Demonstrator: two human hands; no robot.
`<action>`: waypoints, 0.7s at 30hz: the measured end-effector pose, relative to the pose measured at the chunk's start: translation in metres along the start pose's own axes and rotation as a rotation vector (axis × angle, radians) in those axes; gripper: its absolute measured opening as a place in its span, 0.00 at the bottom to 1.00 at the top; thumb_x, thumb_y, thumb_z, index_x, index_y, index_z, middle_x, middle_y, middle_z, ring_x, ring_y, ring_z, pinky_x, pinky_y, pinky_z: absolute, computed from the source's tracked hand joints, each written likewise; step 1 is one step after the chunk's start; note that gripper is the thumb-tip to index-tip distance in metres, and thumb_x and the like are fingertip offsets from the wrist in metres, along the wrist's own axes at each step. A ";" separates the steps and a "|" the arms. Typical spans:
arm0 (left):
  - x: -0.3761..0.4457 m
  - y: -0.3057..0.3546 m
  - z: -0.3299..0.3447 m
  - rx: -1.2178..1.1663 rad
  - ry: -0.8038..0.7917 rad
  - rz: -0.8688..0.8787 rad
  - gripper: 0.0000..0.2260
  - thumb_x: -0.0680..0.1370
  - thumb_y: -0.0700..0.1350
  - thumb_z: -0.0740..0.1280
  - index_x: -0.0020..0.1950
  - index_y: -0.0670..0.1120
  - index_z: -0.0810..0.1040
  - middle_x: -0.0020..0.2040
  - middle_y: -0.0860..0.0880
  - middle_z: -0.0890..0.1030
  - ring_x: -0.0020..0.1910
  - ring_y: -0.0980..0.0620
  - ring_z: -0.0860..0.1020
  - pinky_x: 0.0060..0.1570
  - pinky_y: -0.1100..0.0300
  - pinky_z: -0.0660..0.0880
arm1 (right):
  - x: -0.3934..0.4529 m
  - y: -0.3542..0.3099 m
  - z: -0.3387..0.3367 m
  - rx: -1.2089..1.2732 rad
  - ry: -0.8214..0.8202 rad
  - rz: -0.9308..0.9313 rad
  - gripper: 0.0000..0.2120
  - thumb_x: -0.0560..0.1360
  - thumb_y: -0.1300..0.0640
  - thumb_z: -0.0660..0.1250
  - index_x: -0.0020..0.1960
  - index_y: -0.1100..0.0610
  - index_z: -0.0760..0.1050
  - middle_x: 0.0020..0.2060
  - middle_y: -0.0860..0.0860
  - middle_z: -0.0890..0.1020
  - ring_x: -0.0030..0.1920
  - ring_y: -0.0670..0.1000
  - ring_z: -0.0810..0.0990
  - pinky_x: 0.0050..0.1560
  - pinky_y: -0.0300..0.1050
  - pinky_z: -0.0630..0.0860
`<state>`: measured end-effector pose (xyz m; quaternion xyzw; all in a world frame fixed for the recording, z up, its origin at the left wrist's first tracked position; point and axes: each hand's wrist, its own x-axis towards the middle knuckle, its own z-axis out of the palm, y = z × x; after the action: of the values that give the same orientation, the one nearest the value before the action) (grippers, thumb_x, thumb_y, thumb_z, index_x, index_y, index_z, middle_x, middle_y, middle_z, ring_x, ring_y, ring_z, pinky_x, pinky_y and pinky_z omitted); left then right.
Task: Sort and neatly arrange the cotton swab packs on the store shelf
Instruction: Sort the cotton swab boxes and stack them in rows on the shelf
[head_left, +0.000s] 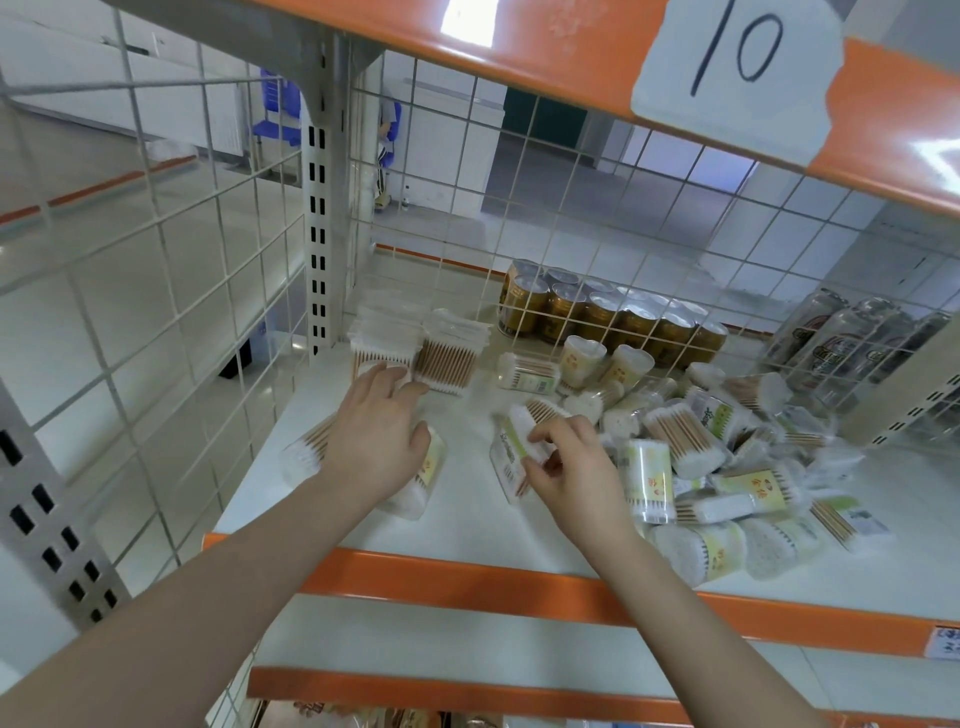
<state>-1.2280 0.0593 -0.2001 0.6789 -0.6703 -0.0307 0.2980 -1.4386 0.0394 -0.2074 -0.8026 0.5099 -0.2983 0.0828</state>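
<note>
Loose heap of cotton swab packs (717, 457) is spread over the right half of the white shelf (467, 519), at 3 o'clock from the hands. Two flat stacks (415, 348) are squared into the back-left corner at 11 o'clock, touching the wire mesh side panel (156, 260) and the slotted upright (317, 234). One green-label pack (511, 457) is pinched by the curled fingers of the right hand (571, 467), just left of the heap. The left hand (376, 426) is laid flat, fingers relaxed, over a tub pack (421, 483); fingertips touch the near edge of the stacks. Another pack (304, 452) lies under the left wrist at 9 o'clock. Bare shelf is seen between the hands and along the orange front lip (467, 582). Gold cans (597, 312) sit behind the rear mesh at 1 o'clock. The shelf overhead carries a "10" tag (737, 67).
</note>
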 end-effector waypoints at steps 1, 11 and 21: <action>0.000 -0.001 -0.001 0.012 -0.004 -0.006 0.19 0.72 0.42 0.65 0.62 0.39 0.76 0.63 0.36 0.73 0.67 0.36 0.66 0.68 0.48 0.59 | -0.001 0.000 0.000 -0.016 -0.017 -0.021 0.11 0.71 0.62 0.70 0.53 0.59 0.76 0.49 0.49 0.71 0.36 0.45 0.72 0.39 0.39 0.71; 0.001 -0.007 0.003 0.111 -0.073 0.021 0.23 0.77 0.48 0.60 0.71 0.42 0.65 0.72 0.41 0.62 0.74 0.42 0.54 0.72 0.54 0.47 | 0.007 0.007 -0.001 -0.230 -0.072 -0.208 0.22 0.61 0.73 0.63 0.53 0.59 0.77 0.42 0.57 0.75 0.39 0.59 0.77 0.27 0.43 0.70; 0.002 -0.012 0.001 0.131 -0.093 0.060 0.34 0.76 0.56 0.64 0.75 0.41 0.56 0.74 0.41 0.58 0.74 0.43 0.52 0.72 0.55 0.46 | 0.033 0.006 0.009 -0.230 -0.100 -0.245 0.17 0.65 0.67 0.71 0.53 0.60 0.77 0.48 0.57 0.77 0.46 0.59 0.78 0.38 0.48 0.76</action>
<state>-1.2172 0.0555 -0.2058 0.6745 -0.7040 -0.0093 0.2221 -1.4283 0.0065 -0.2050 -0.8767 0.4345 -0.2055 -0.0212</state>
